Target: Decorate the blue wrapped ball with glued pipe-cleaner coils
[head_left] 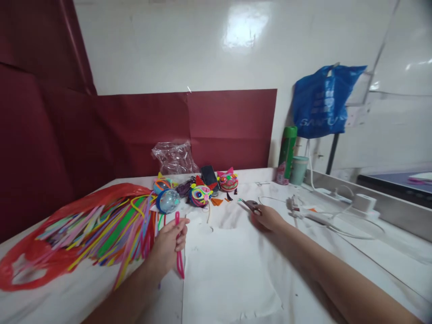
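My left hand (171, 239) is closed around a bright pink pipe cleaner (180, 268), folded into a long narrow loop that sticks out above and below the fingers. Farther forward on the right, my right hand (270, 218) grips the handles of dark scissors (249, 205), whose blades point left. Between and beyond the hands sit a clear plastic ball with a blue band (168, 200), a yellow-and-multicoloured decorated ball (200, 195) and a pink decorated ball (228, 181). A white sheet (224, 274) lies on the table between my forearms.
On the left, a red plastic bag (101, 194) lies spread under many coloured pipe cleaners (111, 234). Behind the balls are a phone (209, 176) and clear plastic packaging (175, 157). A green canister (288, 150), a cup (299, 170) and a charger with cables (364, 203) stand right.
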Demonstrator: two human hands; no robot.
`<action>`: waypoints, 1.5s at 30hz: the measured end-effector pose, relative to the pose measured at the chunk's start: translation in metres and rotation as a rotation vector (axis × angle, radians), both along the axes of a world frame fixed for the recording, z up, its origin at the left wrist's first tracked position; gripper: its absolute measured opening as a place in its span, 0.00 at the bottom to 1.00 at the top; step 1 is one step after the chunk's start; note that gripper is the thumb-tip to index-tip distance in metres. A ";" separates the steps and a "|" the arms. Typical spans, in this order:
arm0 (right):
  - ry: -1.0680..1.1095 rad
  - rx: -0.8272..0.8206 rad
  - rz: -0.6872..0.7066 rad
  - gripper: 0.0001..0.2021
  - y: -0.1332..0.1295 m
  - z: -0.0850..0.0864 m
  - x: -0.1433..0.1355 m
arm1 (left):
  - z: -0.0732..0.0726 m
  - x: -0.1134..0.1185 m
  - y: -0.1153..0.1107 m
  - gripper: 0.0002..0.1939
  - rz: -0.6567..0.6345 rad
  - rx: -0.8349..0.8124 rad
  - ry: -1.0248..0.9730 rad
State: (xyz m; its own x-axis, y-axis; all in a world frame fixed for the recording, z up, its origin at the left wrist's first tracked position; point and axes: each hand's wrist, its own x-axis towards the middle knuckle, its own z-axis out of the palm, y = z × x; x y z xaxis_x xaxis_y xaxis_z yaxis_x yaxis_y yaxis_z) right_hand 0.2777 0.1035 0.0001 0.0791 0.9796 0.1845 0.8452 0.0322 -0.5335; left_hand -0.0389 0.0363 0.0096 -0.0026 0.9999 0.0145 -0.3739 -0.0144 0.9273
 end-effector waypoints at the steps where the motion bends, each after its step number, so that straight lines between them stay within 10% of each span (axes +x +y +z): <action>1: -0.032 0.003 -0.022 0.13 0.002 -0.004 0.005 | -0.002 0.001 0.000 0.13 -0.014 0.004 0.009; 10: 0.032 0.186 0.191 0.13 -0.030 0.014 -0.045 | 0.003 0.015 -0.021 0.13 -0.331 -0.066 0.116; 14: 0.638 0.082 0.635 0.14 -0.072 0.012 -0.098 | -0.001 0.025 -0.034 0.17 -0.554 -0.111 0.293; 18: 0.852 -0.074 0.700 0.18 -0.095 0.002 -0.119 | -0.006 0.034 -0.041 0.20 -0.617 -0.084 0.463; 26: 0.828 0.012 0.350 0.20 -0.067 0.000 -0.096 | -0.009 0.005 -0.007 0.16 -0.142 0.266 0.915; 36: 0.931 0.076 0.271 0.20 -0.034 -0.014 -0.071 | -0.006 -0.033 0.029 0.08 0.432 0.351 1.136; 45: 0.922 -0.086 0.652 0.14 -0.085 -0.010 -0.107 | -0.012 0.038 -0.041 0.13 -0.291 0.215 0.758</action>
